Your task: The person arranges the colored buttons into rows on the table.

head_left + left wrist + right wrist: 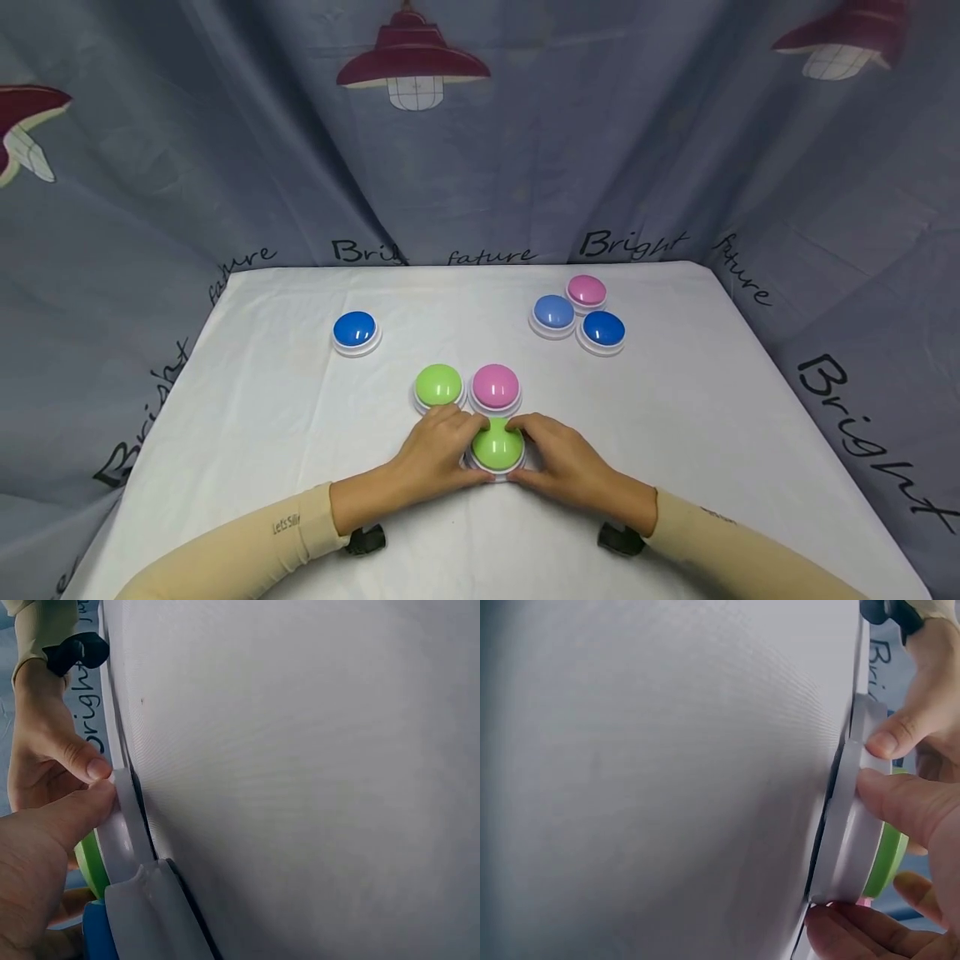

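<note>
A green push button (498, 446) on a white round base is at the front of the table, between both hands. My left hand (441, 446) grips its left side, thumb at the near edge of the base and fingers at the far side. On the right side my right hand (570, 462) holds it likewise, the thumbs close together. Just behind stand a pink button (496, 387) and another green button (438, 385). The left wrist view shows a blue button (97, 930) beside the held one, hidden under my left hand in the head view.
A lone blue button (355, 330) stands at the back left. At the back right, a pink button (587, 290), a lighter blue button (553, 312) and a darker blue one (603, 330) cluster together. A white cloth (285, 375) covers the table, with a grey curtain (480, 167) behind.
</note>
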Available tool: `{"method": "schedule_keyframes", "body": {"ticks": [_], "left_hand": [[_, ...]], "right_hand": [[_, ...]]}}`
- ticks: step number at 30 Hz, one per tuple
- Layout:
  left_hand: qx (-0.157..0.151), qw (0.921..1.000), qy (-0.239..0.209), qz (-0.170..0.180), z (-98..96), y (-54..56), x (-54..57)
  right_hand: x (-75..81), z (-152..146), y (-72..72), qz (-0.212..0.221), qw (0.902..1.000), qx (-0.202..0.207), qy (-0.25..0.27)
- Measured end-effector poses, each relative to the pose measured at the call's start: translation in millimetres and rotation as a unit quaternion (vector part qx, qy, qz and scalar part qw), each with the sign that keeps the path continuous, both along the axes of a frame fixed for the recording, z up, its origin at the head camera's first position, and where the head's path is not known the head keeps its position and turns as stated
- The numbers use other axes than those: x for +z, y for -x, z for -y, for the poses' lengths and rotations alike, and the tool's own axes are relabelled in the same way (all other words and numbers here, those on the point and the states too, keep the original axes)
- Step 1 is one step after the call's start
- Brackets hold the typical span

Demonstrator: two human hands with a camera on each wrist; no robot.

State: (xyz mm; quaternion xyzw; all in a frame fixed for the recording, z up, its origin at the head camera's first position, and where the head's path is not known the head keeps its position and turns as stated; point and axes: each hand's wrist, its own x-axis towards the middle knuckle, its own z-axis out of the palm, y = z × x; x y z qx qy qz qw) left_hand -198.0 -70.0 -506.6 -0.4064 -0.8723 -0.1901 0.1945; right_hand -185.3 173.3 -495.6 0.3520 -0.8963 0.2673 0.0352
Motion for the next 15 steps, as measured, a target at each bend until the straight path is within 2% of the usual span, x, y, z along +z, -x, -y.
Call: {"method": "schedule_keyframes", "body": {"ticks": [8, 12, 15], "left_hand": [[0.007, 0.9997, 0.024, 0.008, -1.5, -1.2, 0.8], [0.016, 0.9977, 0.063, 0.016, -1.0, -1.6, 3.9], [0.027, 0.9948, 0.094, 0.031, -0.5, -0.1, 12.2]], "right_hand": [[-0.6, 3, -1.2, -0.01, 0.9997, -0.005, -0.021], [3.6, 2, -1.7, 0.018, 0.9983, 0.005, -0.055], [13.5, -1, 1.9, 0.055, 0.9964, 0.017, -0.062]]}}
